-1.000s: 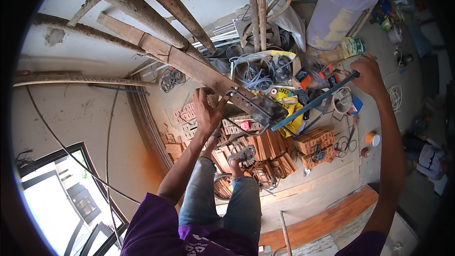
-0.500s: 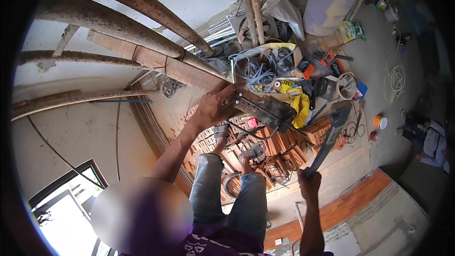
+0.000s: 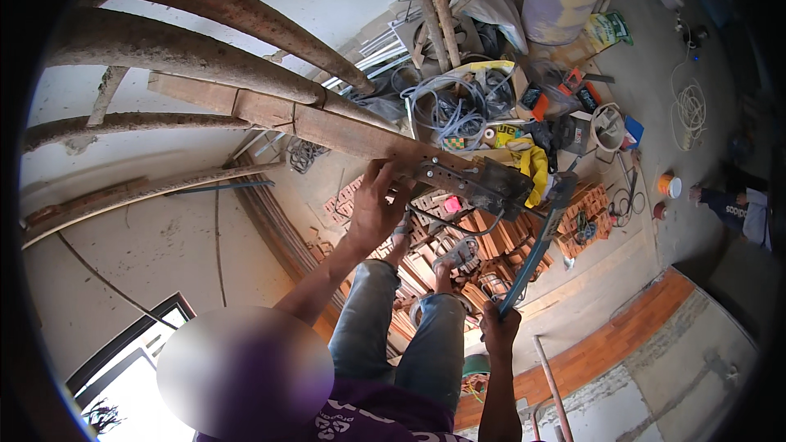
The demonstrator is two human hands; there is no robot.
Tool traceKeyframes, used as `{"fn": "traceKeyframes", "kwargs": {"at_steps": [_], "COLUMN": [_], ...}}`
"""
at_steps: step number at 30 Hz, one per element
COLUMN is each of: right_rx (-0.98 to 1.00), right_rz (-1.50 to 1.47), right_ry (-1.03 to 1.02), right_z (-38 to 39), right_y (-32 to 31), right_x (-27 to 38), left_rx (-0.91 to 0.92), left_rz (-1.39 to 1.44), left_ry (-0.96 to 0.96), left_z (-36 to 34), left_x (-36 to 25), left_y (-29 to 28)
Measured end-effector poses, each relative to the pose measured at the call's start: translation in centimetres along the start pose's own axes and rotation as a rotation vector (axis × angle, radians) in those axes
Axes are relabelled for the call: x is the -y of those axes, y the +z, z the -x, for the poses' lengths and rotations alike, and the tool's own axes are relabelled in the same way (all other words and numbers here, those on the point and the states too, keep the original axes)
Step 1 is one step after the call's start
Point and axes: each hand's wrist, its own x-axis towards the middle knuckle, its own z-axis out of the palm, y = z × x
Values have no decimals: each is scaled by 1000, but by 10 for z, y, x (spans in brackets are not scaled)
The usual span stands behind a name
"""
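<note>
A long wooden plank (image 3: 336,133) runs diagonally beside rusty poles, with a bolted dark metal fixture (image 3: 503,188) at its near right end. A bent black rod (image 3: 446,225) loops below that fixture. My left hand (image 3: 378,205) is curled at the plank's lower edge beside the rod; what its fingers hold is hidden. My right hand (image 3: 499,327) grips the lower end of a long blue-grey metal bar (image 3: 532,270), whose dark upper end is beside the fixture; I cannot tell if they touch.
Rusty poles (image 3: 205,45) slant overhead. My sandalled feet (image 3: 458,254) are among stacked bricks (image 3: 581,221). Coiled hoses (image 3: 450,110), bags, boxes and a bucket (image 3: 606,127) crowd the floor beyond. A partly visible person (image 3: 741,217) is at the far right.
My right hand has swung down and left, turning the bar from slanting leftward to upright-diagonal with its far end up by the fixture. My left hand has shifted slightly along the plank.
</note>
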Motion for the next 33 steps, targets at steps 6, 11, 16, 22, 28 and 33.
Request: {"fn": "traceKeyframes", "kwargs": {"at_steps": [6,11,16,22,28,33], "right_rx": [-24,-31,44,52,20,38], "right_rz": [-144,59,266,393,456,451], "right_ry": [55,-38,-165,-173,-187,-236], "right_z": [4,5,12,17,17,16], "right_y": [10,15,28,26,26,26], "right_x": [-7,-12,22,38,48,42], "left_rx": [81,205,339,365,364,362], "left_rz": [-7,14,-18,-1,23,139], "left_ry": [-40,-11,195,352,422,377], "left_z": [1,-18,-45,-51,-49,-51], "left_x": [-6,-6,-15,10,22,9], "left_y": [6,-1,-12,-7,-2,-5]}}
